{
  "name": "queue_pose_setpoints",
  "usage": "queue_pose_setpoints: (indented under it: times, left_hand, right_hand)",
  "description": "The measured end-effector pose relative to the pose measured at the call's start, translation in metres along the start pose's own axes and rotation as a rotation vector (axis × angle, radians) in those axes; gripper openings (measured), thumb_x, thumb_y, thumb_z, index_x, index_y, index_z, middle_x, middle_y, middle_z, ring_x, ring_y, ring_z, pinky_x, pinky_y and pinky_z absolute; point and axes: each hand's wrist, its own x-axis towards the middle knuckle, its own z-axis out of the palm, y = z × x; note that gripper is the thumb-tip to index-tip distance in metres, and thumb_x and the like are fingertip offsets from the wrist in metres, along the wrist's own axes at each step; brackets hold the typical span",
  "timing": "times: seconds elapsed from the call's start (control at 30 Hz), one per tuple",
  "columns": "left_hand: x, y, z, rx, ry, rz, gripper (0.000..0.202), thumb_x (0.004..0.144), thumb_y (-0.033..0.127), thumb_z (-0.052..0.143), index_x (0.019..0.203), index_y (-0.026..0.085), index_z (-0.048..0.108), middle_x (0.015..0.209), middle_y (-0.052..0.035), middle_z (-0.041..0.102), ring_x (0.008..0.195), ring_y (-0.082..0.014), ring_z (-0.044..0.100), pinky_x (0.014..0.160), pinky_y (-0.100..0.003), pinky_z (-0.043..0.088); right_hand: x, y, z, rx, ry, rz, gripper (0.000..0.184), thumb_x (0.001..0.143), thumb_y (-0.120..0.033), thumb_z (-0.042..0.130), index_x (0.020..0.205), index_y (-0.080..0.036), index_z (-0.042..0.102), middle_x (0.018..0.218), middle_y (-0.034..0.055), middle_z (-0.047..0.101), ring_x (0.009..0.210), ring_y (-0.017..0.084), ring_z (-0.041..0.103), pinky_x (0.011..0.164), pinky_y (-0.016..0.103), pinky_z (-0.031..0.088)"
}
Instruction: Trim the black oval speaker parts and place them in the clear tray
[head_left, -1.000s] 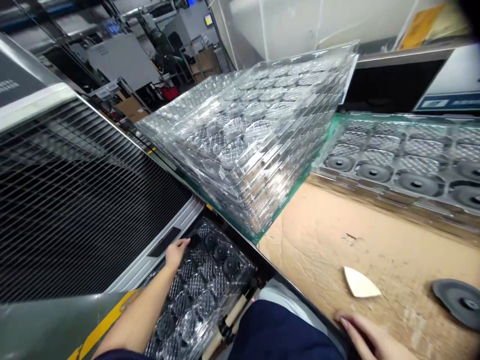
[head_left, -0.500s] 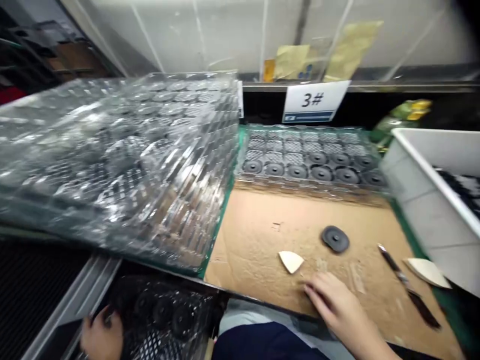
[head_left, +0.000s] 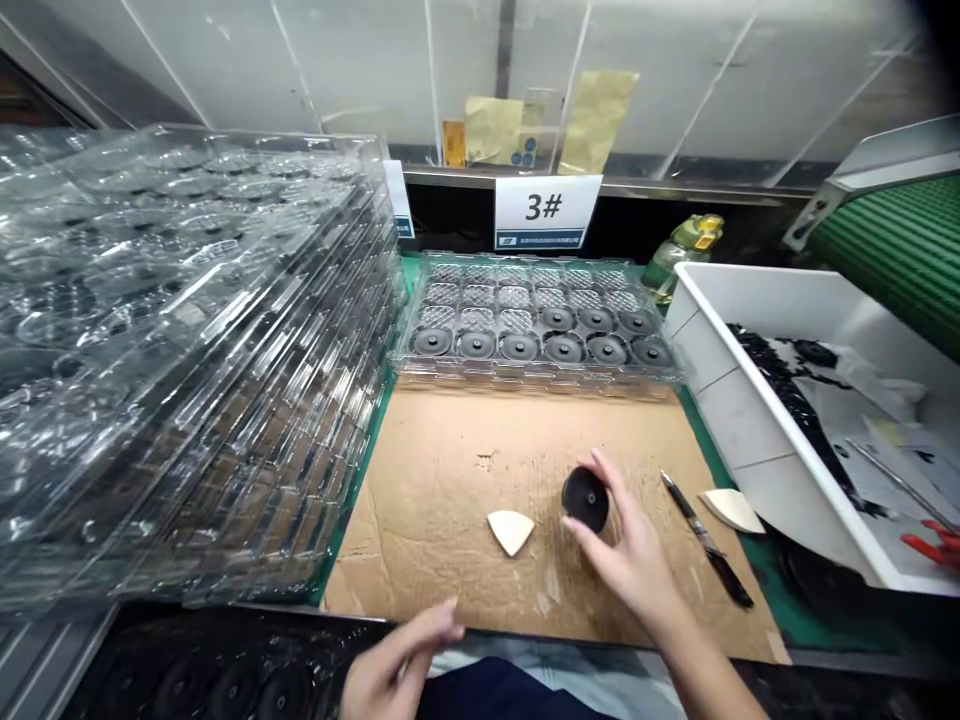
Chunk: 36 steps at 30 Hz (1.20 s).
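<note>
My right hand (head_left: 628, 545) grips a black round disc (head_left: 585, 498) between thumb and fingers, lifted on edge over the cardboard sheet (head_left: 450, 480). A small cream wedge-shaped piece (head_left: 510, 530) lies just left of the disc. My left hand (head_left: 397, 665) hovers at the near edge of the cardboard, fingers loosely curled, with nothing visible in it. Behind the cardboard sits a clear blister tray (head_left: 534, 325), its front row and part of the second row filled with black discs.
A tall stack of clear trays (head_left: 180, 340) fills the left. A white bin (head_left: 757, 400) with black scraps stands at right, beside a green conveyor (head_left: 892, 250). A black-handled knife (head_left: 706, 540) and a second cream wedge (head_left: 731, 510) lie on the cardboard's right. A "3#" sign (head_left: 546, 210) hangs behind.
The view swung right from the lower tray to the cardboard. My right hand reached the black disc and picked it up. My left hand left the lower tray and came toward the middle.
</note>
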Motion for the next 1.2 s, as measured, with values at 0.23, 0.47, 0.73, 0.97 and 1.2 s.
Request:
queue_pose_setpoints:
  times: [0.23, 0.47, 0.73, 0.97, 1.2]
  left_hand:
    - [0.064, 0.092, 0.09, -0.866, -0.629, -0.613, 0.057, 0.09, 0.054, 0.027, 0.113, 0.013, 0.059, 0.114, -0.0135, 0.066, 0.103, -0.0215, 0.063, 0.099, -0.039, 0.04]
    - [0.054, 0.093, 0.1, -1.057, -0.557, -0.384, 0.053, 0.094, 0.047, 0.019, 0.12, 0.021, 0.058, 0.13, -0.0055, 0.059, 0.121, -0.0229, 0.052, 0.11, -0.041, 0.029]
    - [0.044, 0.096, 0.097, -1.071, -0.411, -0.203, 0.039, 0.092, 0.044, 0.035, 0.121, 0.032, 0.058, 0.133, 0.003, 0.056, 0.129, -0.019, 0.044, 0.115, -0.037, 0.021]
    - [0.047, 0.097, 0.091, -1.047, -0.393, -0.205, 0.037, 0.088, 0.046, 0.044, 0.122, 0.037, 0.055, 0.133, 0.0068, 0.056, 0.128, -0.0186, 0.044, 0.113, -0.034, 0.025]
    - [0.064, 0.092, 0.068, -0.688, -0.339, -0.24, 0.047, 0.086, 0.054, 0.042, 0.115, 0.022, 0.061, 0.123, -0.0082, 0.063, 0.118, -0.0249, 0.053, 0.102, -0.037, 0.037]
  right_hand:
    - [-0.023, -0.055, -0.019, 0.07, -0.147, -0.337, 0.066, 0.09, -0.034, 0.052, 0.146, -0.022, 0.018, 0.144, 0.0125, 0.034, 0.134, 0.03, 0.03, 0.107, 0.056, 0.027]
    - [-0.037, -0.044, 0.001, 0.101, 0.033, -0.009, 0.079, 0.087, -0.056, 0.049, 0.148, -0.023, 0.011, 0.149, 0.0149, 0.021, 0.134, 0.037, 0.026, 0.097, 0.056, 0.041]
    - [-0.016, -0.058, 0.008, 0.233, 0.017, -0.027, 0.075, 0.085, -0.055, 0.053, 0.144, -0.023, 0.019, 0.148, 0.0137, 0.021, 0.136, 0.033, 0.026, 0.099, 0.052, 0.042]
    - [-0.012, -0.064, 0.008, 0.271, 0.018, -0.057, 0.058, 0.087, -0.048, 0.055, 0.136, -0.027, 0.034, 0.144, 0.0105, 0.027, 0.132, 0.03, 0.033, 0.099, 0.047, 0.045]
    - [0.004, -0.053, -0.003, 0.282, -0.167, -0.152, 0.061, 0.08, -0.049, 0.064, 0.134, -0.029, 0.042, 0.141, 0.0111, 0.033, 0.126, 0.032, 0.042, 0.096, 0.046, 0.047]
